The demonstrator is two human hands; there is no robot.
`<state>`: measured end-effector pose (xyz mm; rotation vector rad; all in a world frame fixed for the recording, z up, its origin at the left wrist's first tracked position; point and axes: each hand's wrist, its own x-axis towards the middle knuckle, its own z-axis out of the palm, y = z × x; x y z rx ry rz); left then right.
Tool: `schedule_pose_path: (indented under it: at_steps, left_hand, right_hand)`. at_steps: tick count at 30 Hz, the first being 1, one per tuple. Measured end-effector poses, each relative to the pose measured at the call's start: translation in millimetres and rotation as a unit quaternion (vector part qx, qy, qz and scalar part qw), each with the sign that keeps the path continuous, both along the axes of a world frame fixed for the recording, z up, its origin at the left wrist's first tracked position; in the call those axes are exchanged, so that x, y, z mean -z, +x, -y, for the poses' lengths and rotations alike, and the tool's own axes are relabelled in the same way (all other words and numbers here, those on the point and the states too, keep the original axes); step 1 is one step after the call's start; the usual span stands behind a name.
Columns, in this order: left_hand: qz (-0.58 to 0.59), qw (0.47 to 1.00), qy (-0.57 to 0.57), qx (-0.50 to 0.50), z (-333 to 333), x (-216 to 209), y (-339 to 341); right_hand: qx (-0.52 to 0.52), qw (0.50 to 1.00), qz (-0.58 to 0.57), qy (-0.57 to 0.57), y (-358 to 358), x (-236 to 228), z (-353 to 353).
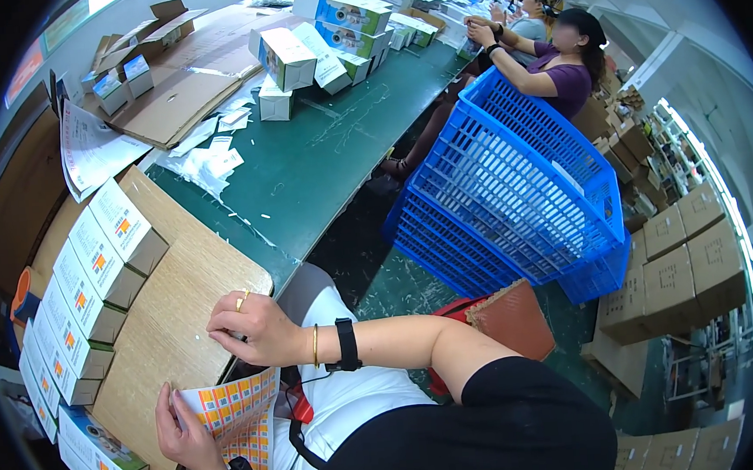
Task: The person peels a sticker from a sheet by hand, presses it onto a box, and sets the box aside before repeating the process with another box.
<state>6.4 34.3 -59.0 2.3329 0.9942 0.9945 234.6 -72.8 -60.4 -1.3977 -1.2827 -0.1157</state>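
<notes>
My left hand (188,436) is at the near edge of the wooden table, closed on the side of a sheet of orange-and-white stickers (240,402). The sheet bends down over my lap. Just above the sheet, my right hand (256,328) hovers over the table edge with its fingers curled together. Whatever its fingertips may hold is too small to make out. To the left, several white boxes (92,294) lie in rows, each with an orange sticker on its upward side. Closest to my left hand is a box with a printed picture side (103,446).
A green worktable (327,151) adjoins the wooden table (180,292), bearing paper scraps (206,164), flattened cardboard (176,109) and picture boxes (286,58). Stacked blue crates (512,182) stand to the right. Beyond them sits a person (561,65). Cartons (675,258) are piled farther right.
</notes>
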Motion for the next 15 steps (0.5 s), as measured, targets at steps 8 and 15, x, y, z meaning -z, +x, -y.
schedule_pose_path:
  at_steps: [8, 15]
  left_hand:
    - [0.001, 1.0, -0.002, 0.0, 0.1, -0.6, 1.4]
    - [0.017, 1.0, 0.009, 0.002, 1.6, -0.8, 3.4]
  right_hand:
    - [0.003, 1.0, 0.004, 0.004, 1.0, -0.7, -0.1]
    - [0.009, 1.0, 0.011, 0.004, 0.6, -0.4, 0.6]
